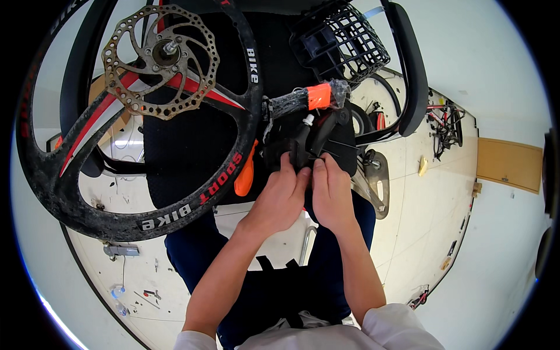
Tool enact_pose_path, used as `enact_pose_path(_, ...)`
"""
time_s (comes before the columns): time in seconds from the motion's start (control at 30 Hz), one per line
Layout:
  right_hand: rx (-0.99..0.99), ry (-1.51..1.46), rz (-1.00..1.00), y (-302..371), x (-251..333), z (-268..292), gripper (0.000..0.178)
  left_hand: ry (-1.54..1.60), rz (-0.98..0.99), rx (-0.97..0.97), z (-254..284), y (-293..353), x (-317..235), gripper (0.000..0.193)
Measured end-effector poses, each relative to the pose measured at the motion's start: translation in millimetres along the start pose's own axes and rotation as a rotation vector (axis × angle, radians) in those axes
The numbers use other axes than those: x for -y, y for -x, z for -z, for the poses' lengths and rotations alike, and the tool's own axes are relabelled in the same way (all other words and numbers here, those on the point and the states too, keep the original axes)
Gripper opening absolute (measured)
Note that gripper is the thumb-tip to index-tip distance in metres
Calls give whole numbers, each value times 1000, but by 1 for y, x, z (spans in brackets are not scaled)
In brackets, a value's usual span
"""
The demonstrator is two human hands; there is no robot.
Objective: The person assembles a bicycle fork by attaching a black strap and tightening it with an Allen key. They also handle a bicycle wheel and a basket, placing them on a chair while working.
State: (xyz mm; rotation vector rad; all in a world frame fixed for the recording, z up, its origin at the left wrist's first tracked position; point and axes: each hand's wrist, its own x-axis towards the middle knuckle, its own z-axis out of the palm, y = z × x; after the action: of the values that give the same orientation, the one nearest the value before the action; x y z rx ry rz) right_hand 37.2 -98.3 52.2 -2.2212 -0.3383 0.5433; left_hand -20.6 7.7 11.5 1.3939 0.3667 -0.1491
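My left hand (275, 195) pinches the lower edge of a black part (300, 139) with a silver metal tip, whose kind I cannot make out. Close beside it, my right hand (332, 192) is closed, thumb and index finger at the same dark part. Both hands are over the front of a black chair seat (175, 157). Just beyond them lies a plastic-wrapped bundle with orange tape (319, 97). An orange object (245, 173) lies left of my left hand. My fingertips partly hide what they grip.
A dirty black bicycle wheel (122, 224) with a disc brake rotor (198, 87) fills the left side. At the seat's back right sits a black basket (356, 55). A chair armrest (411, 76) rises on the right. Bike parts (446, 125) and a wooden panel (508, 164) are farther right.
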Motion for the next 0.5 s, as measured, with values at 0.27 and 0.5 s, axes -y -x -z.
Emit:
enact_pose_path(0.27, 86, 266, 299, -13, -5, 5, 19, 10, -7, -12, 3, -2, 8, 37)
enact_pose_path(0.5, 311, 480, 467, -36, -9, 27, 16, 158, 33, 6, 3, -2, 8, 33)
